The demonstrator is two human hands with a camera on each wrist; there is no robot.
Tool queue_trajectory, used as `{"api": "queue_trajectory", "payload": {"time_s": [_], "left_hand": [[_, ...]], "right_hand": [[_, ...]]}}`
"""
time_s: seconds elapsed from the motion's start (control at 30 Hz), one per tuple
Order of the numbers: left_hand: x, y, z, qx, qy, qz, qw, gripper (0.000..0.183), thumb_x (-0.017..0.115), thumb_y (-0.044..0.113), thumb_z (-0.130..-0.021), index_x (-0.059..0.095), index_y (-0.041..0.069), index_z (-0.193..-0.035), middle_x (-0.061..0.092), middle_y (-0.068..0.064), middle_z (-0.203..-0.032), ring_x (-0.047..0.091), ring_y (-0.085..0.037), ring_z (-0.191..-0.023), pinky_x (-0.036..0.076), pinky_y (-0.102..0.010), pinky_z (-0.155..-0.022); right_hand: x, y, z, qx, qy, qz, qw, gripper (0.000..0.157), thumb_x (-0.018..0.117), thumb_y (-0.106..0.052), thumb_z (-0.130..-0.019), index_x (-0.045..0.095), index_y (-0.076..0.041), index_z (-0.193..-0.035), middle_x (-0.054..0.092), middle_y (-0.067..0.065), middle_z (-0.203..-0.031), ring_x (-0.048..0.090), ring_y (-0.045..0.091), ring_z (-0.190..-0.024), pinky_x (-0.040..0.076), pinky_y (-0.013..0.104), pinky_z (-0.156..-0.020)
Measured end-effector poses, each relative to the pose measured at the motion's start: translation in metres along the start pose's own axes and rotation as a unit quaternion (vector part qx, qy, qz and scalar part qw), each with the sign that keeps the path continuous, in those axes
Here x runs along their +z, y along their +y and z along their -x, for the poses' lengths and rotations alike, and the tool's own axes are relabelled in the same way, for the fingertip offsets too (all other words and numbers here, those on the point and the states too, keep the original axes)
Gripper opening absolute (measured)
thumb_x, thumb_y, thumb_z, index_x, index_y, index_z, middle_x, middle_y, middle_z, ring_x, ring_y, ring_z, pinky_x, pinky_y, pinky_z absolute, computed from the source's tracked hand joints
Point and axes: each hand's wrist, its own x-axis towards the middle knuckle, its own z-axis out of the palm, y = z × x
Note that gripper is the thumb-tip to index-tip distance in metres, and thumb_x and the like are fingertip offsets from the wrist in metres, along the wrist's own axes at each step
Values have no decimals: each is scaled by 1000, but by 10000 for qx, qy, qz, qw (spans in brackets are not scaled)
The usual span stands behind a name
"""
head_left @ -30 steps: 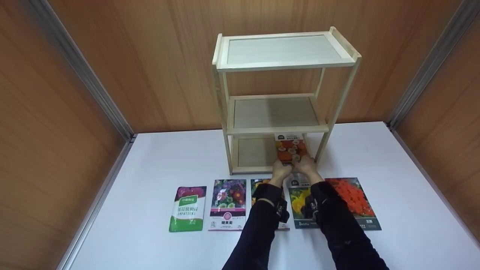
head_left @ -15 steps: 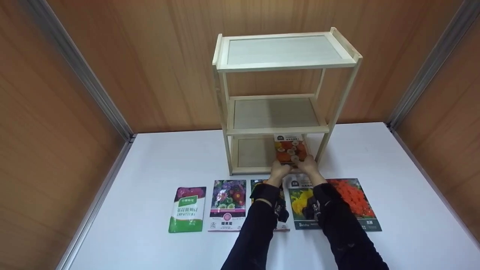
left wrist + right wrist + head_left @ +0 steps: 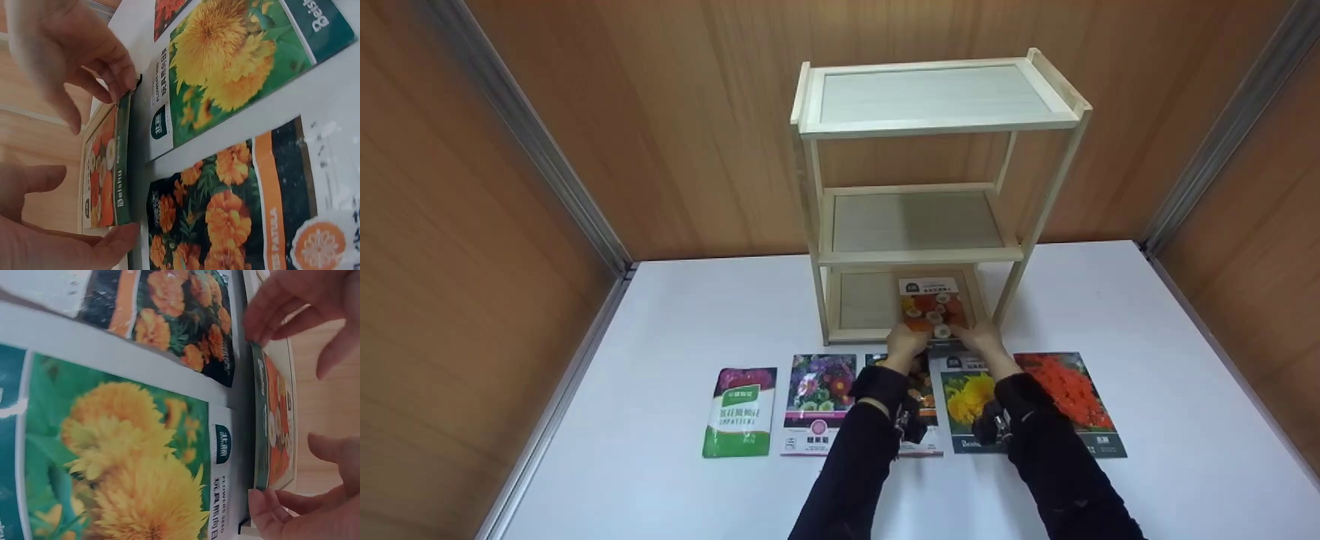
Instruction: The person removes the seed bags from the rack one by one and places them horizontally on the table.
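Observation:
A seed packet (image 3: 931, 304) with orange, red and white flowers lies on the bottom shelf (image 3: 867, 300) of a wooden rack. Its dark green front edge projects slightly over the shelf's front rail. At the packet's left front corner is my left hand (image 3: 907, 343), its fingertips touching the edge and its thumb lifted away in the left wrist view. My right hand (image 3: 982, 341) touches the right front corner, thumb also raised off the packet, as the right wrist view shows. Neither hand grips it. Just below the hands lie a yellow-flower packet (image 3: 971, 401) and an orange-marigold packet (image 3: 228, 211).
A green-and-white packet (image 3: 741, 412), a purple-flower packet (image 3: 823, 401) and a red-flower packet (image 3: 1061, 394) lie in the same row on the white table (image 3: 645, 375). The rack's middle shelf (image 3: 919, 221) overhangs the hands; its right post (image 3: 1011, 292) stands close to the right hand.
The orange-and-red-flower packet has come down flatter onto the bottom shelf and slightly left. Both thumbs have let go of it, and the hands have spread a little apart.

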Motion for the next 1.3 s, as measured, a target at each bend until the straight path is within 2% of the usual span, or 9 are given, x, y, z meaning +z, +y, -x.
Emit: {"api": "queue_trajectory", "payload": {"time_s": [0.13,0.23,0.33,0.43,0.53,0.73,0.83,0.97,1.3], "left_hand": [[1,-22,-11,193,-319,-283,9989,57,59,58,-70,61,14,-107,61,-4,-98,57,-22,-81,47,-39,-68],[-21,-17,11,299,-323,-266,9987,51,65,53,-67,63,11,-95,60,-1,-81,54,-17,-65,45,-31,-58],[-43,-5,42,151,-175,-224,9995,42,71,45,-65,62,7,-82,56,-2,-69,49,-17,-56,42,-29,-50],[-59,5,66,260,80,-152,9995,36,72,33,-67,59,4,-82,55,-6,-68,50,-18,-54,41,-29,-47],[-86,23,94,439,-50,183,9989,32,71,26,-73,56,-1,-84,55,-10,-70,52,-18,-52,43,-28,-45],[-174,106,178,-177,-475,1295,9903,23,66,6,-77,57,-8,-92,59,-15,-81,61,-22,-54,50,-28,-49],[-197,125,204,-266,-498,1833,9814,24,64,1,-78,55,-11,-97,57,-15,-86,61,-22,-58,52,-28,-53],[-209,126,221,-201,-712,2429,9672,23,65,-2,-76,54,-11,-94,55,-13,-80,58,-18,-57,52,-29,-56],[-207,118,255,392,-916,2681,9582,17,66,-4,-74,54,-8,-86,54,-7,-69,53,-12,-58,52,-34,-54]], "right_hand": [[-27,-61,60,49,-333,19,9994,75,62,-42,-78,32,0,-133,39,27,-125,40,38,-111,39,42,-84],[-53,-119,111,429,-710,47,9965,66,62,-35,-81,38,8,-124,45,29,-114,46,37,-98,44,40,-76],[-66,-142,139,375,-784,131,9961,58,61,-30,-83,41,11,-118,52,26,-100,53,30,-81,46,32,-64],[-69,-145,148,443,-694,244,9963,47,62,-27,-82,49,12,-105,54,16,-82,51,20,-63,42,26,-53],[-70,-143,150,579,-585,220,9964,40,63,-27,-81,57,9,-97,54,9,-78,47,15,-61,40,24,-52],[-80,-148,162,424,-447,-212,9979,38,60,-21,-83,57,10,-105,57,18,-93,51,18,-71,45,27,-60],[-84,-152,171,413,-407,-599,9965,38,60,-20,-84,56,10,-107,57,15,-89,50,15,-67,45,26,-57],[-87,-154,187,401,-378,-1013,9933,38,60,-18,-84,53,12,-108,58,10,-81,48,12,-62,44,24,-54],[-87,-140,226,571,-135,-1214,9909,35,59,-16,-85,53,9,-109,63,13,-87,54,14,-70,49,31,-64]]}}
